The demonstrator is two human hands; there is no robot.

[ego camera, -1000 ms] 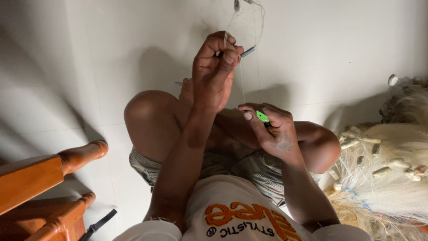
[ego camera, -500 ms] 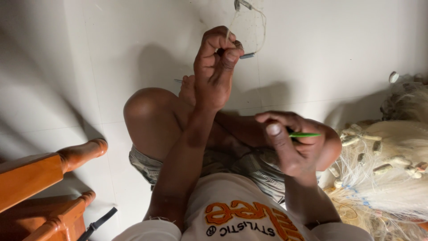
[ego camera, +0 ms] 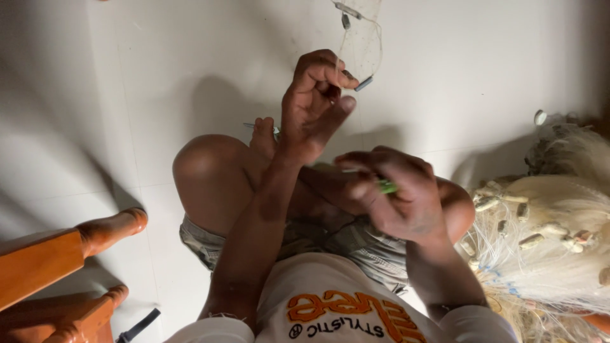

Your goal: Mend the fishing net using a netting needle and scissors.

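Here, a strand of thin, pale fishing net (ego camera: 362, 44) hangs taut in front of the person, running up out of the top of the view, with small grey weights strung along its edge. The left hand (ego camera: 314, 101) is raised to it, fingers (ego camera: 330, 71) curled and pinched shut on the net's lower edge just beside one of the grey weights (ego camera: 364, 83). Lower and nearer the body, the right hand (ego camera: 397, 194) is closed around a small green netting needle (ego camera: 386, 187), of which only a short bright tip shows between the fingers; the rest is hidden in the grip. The two hands are apart, the right one below and to the right of the left.

Beneath them the person sits on a white tiled floor (ego camera: 127, 95) with knees bent and legs folded, wearing grey shorts and a white shirt with orange lettering. A bare foot (ego camera: 262, 136) shows just behind the left wrist. To the right lies a heaped pile of pale netting (ego camera: 559, 254) dotted with small oval floats, touching the floor near the right knee. At the lower left, the turned legs of an orange-brown wooden chair (ego camera: 70, 248) reach into view, with a dark strap lying on the floor just beside them.
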